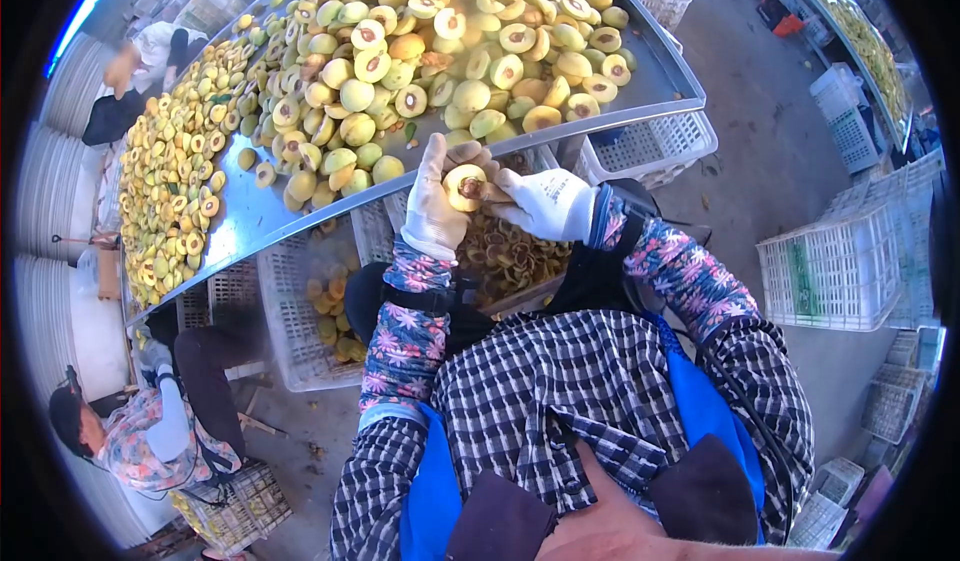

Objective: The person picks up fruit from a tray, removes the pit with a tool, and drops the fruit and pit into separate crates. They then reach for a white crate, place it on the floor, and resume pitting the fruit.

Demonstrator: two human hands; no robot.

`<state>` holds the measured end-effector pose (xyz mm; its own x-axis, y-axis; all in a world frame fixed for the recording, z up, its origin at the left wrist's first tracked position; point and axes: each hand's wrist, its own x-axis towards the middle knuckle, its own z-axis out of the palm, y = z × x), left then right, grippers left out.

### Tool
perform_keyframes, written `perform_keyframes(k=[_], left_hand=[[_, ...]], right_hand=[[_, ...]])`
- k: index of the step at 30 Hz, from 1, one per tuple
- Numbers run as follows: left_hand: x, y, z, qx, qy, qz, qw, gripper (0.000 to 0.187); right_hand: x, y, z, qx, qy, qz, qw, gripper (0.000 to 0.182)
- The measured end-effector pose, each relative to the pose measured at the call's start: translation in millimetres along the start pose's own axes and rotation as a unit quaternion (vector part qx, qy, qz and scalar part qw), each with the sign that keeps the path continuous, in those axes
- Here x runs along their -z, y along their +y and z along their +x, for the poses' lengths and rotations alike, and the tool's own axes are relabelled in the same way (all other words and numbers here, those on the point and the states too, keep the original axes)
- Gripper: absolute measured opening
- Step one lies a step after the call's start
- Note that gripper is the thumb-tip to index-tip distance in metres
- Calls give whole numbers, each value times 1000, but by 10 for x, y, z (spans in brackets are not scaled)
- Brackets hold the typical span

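Observation:
My left hand (pixel 434 209), in a pale work glove with dirty fingertips, grips a halved yellow peach (pixel 464 188), its brown pit hollow turned up toward me. My right hand (pixel 556 204), in a white glove, is closed with its fingertips at the hollow's edge. Whether those fingers hold a small tool is hidden. Both hands are just in front of the rim of a metal table (pixel 655 81), heaped with peach halves (pixel 372 65). Below them, between my knees, is a container of brown pits or scraps (pixel 520 261).
A white crate (pixel 290 336) with some peaches stands under the table at left. Another crate (pixel 655 146) is beneath the right corner. At lower left a co-worker (pixel 165 436) sits on a crate. Stacked crates (pixel 830 276) stand at right.

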<state>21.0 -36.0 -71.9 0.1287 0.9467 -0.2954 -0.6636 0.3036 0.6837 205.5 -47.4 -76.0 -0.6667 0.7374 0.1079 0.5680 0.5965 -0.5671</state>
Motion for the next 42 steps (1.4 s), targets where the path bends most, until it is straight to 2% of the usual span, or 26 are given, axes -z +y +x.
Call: perform_keyframes(k=[2,3,5,6,8,10,13,14,16,18,20,22,23,25,26,28,33,35,36,38,39,40,42], left_hand=[[53,-16,8,36,-5,10,999,47],[45,-43,27,16,10,17,1000,46],[-21,-50,-21,-12,36,45,998,46],[-59,-52,-44,-43,61,74,994,46],[-91,-70,-89,-58,69,79,993,46],[-101,-87,-121,-102,67,118,985,47],[-71,-42,-101,-68,33,161,984,48],[-59,-45,-93,-66,32,163,984,48],[-73,-28,-59,-37,30,163,985,50],[-115,-14,-88,-54,46,181,981,51],[-174,6,-133,-70,62,200,975,52],[-200,-32,-182,-110,85,201,970,49],[-159,-71,-166,-124,82,204,968,50],[-127,-56,-175,-97,65,228,967,53],[-113,-42,-167,-78,48,249,964,56],[-87,-23,-139,-51,34,256,965,57],[-50,34,-81,-8,28,275,961,55],[66,9,10,38,-66,170,983,48],[109,-32,41,38,-67,171,982,48],[55,-92,7,-63,-60,-41,995,42],[47,-106,-46,-78,-76,-68,992,40],[30,-163,-59,-79,-78,-68,991,40],[-15,-326,-59,-237,-81,62,966,40]], right_hand=[[56,-30,2,-39,-42,18,998,42],[42,-77,-15,-41,-45,21,998,42],[-8,-191,-19,-105,-16,146,983,43],[-18,-206,-13,-105,-18,146,984,43],[-44,-235,-10,-147,-41,232,961,44],[-36,-211,-23,-115,-38,198,973,42],[27,-40,-12,-21,-30,49,998,35],[65,1,-19,-5,-33,48,998,35],[25,9,-3,-12,-34,54,998,35],[-5,-80,-13,-63,-52,78,994,36],[-31,-195,-19,-114,-39,173,978,37],[-37,-210,0,-160,-69,299,938,38],[-78,-190,-13,-162,-69,301,937,38],[-131,-120,-42,-94,-24,189,977,39],[-80,-59,-45,-95,-19,189,977,39],[72,6,-46,-24,-91,121,988,40],[194,-138,-38,-88,-123,99,983,42],[95,-48,-69,-60,-86,63,993,39],[42,2,-58,-60,-84,62,993,39],[71,-18,-7,-125,-61,213,967,40],[140,-27,-39,-171,-90,340,920,42],[178,-84,-43,-171,-90,338,921,42],[199,-162,-34,-187,-110,501,838,44]])
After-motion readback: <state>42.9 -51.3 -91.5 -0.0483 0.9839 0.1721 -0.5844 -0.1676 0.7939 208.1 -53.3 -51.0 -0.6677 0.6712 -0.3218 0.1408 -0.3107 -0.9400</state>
